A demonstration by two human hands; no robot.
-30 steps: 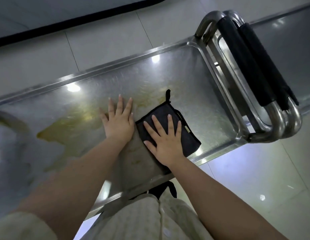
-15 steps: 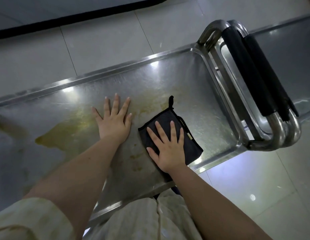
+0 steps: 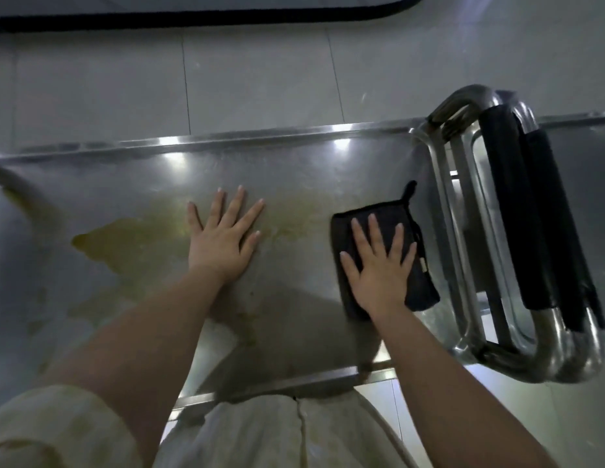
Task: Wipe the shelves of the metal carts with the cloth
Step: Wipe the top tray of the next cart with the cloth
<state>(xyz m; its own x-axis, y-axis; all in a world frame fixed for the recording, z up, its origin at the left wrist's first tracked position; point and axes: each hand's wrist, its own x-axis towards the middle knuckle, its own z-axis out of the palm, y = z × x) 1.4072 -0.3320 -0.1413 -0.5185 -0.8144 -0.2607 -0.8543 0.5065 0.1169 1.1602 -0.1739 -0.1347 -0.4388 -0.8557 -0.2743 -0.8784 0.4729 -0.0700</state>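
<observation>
The dark cloth lay flat on the cart's top shelf, close to its right end and just beside the padded handles, its long axis running from the near rim toward the far one. The right hand pressed it down with fingers straight and spread. The left hand rested flat on bare metal, well apart from the cloth, holding nothing. The yellowish stain spread left of the cloth, around and beyond the left hand, so the next stroke would likely have to travel leftward along the shelf.

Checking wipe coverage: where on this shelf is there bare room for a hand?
Bare metal between the left hand and the cloth under the right hand, and a strip along the far rim. Crowded rightward: cloth beside the handles.
</observation>
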